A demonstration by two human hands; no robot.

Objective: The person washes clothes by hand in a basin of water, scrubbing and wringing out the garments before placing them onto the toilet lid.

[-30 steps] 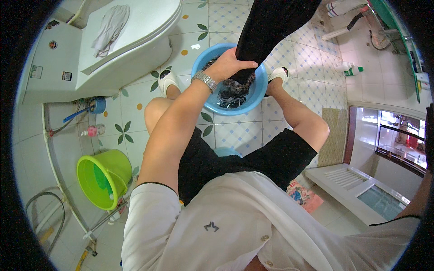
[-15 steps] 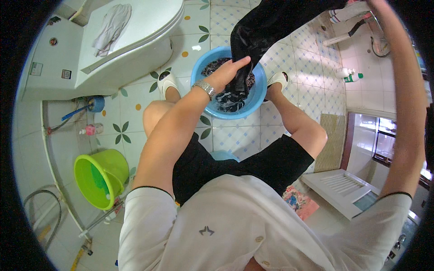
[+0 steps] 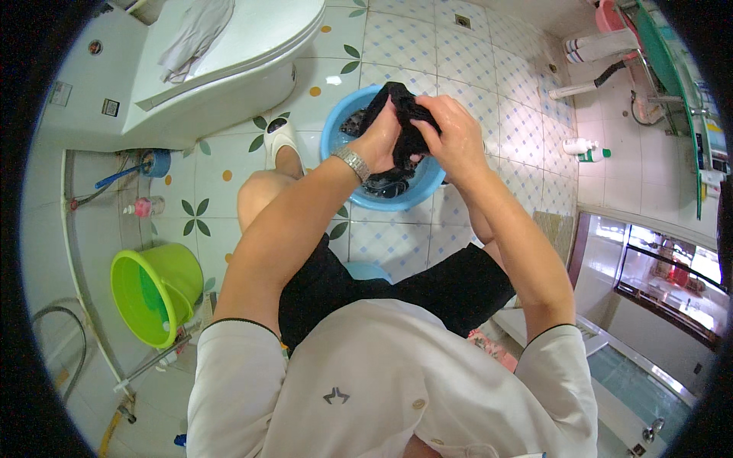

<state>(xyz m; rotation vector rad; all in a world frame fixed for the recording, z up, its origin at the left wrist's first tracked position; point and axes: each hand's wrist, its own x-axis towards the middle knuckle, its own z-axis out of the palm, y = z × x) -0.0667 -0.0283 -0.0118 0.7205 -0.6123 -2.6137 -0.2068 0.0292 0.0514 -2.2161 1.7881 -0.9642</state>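
Observation:
A bunched black garment is held up over a blue basin. My left hand, with a metal watch on its wrist, is closed on the garment's left side. From the right, my right hand grips the same cloth, its fingers folded over it. Below them, soaked dark laundry lies in sudsy water inside the basin. The hands and the cloth hide much of the basin's middle. I cannot tell which kind of garment it is.
The basin stands on the tiled floor between my feet. A white toilet with a grey cloth on its lid is at the upper left. A green bucket stands at the left, near a pink bottle. White bottles stand by the right wall.
My right hand has come down from the upper right to the basin. The black garment, stretched out before, is now gathered between both hands.

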